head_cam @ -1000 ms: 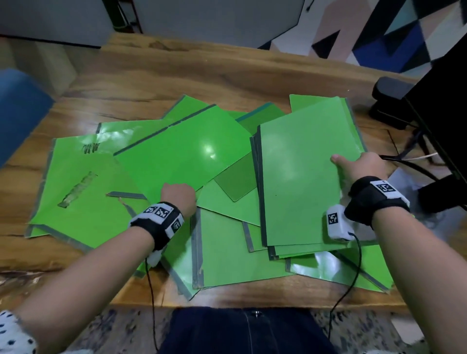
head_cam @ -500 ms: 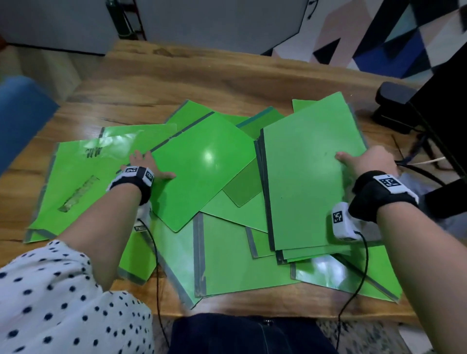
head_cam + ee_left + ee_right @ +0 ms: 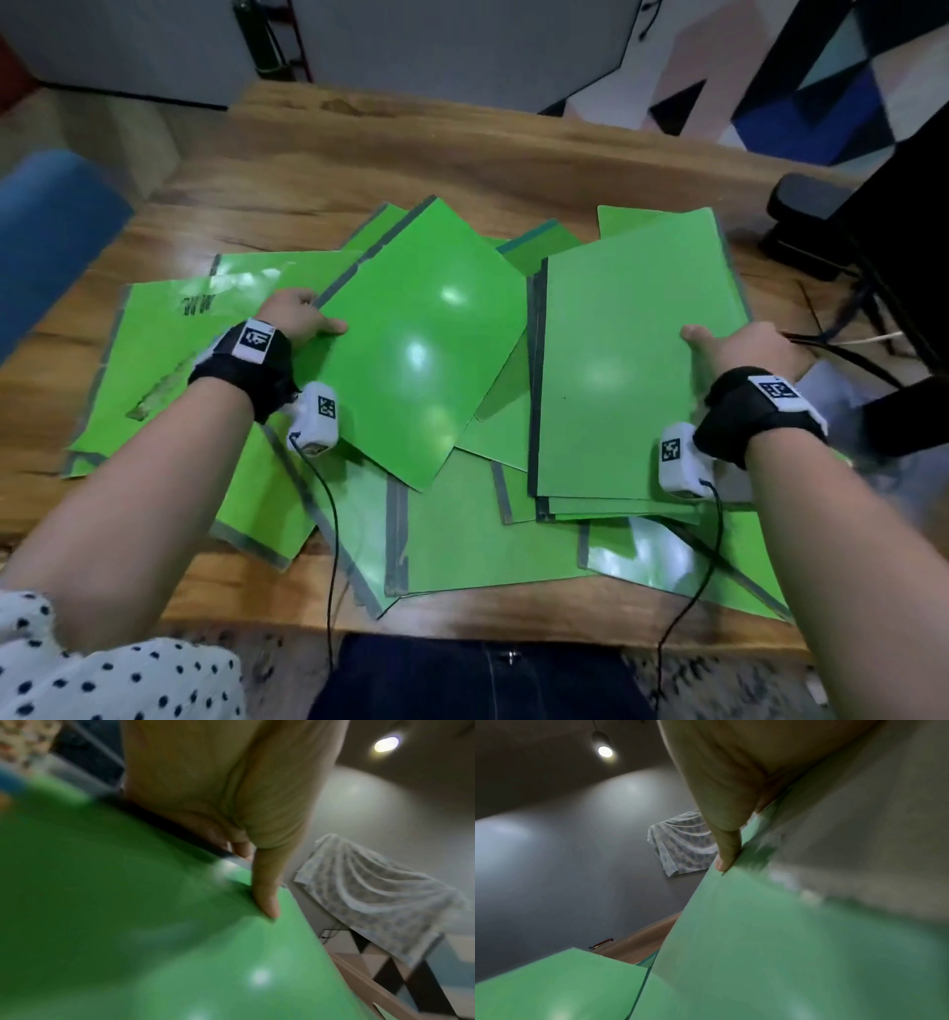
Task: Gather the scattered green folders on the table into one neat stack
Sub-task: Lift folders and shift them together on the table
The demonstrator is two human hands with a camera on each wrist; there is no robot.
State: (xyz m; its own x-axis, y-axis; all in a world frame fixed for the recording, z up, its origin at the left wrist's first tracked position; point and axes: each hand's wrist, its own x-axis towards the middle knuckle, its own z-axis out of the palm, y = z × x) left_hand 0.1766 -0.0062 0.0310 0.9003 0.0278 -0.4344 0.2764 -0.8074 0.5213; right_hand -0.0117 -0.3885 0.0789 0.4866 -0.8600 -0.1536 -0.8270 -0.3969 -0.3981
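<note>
Several green folders lie scattered and overlapping on the wooden table (image 3: 462,154). My left hand (image 3: 298,318) grips the left edge of a glossy green folder (image 3: 426,339), thumb on top and fingers beneath; it is raised and tilted above the pile. In the left wrist view the thumb (image 3: 267,898) presses on that folder (image 3: 128,923). My right hand (image 3: 739,349) holds the right edge of a small stack of folders (image 3: 631,360), thumb on the top sheet. The right wrist view shows the thumb (image 3: 726,850) on the stack (image 3: 782,943).
More green folders (image 3: 154,370) lie flat at the left and along the front edge (image 3: 488,545). A black object (image 3: 806,205) and dark cables (image 3: 842,354) stand at the table's right. A blue seat (image 3: 46,231) is at the left.
My left hand moved from the folders near me up to the glossy folder's left edge, gripped it and lifted it. The right hand kept holding the stack.
</note>
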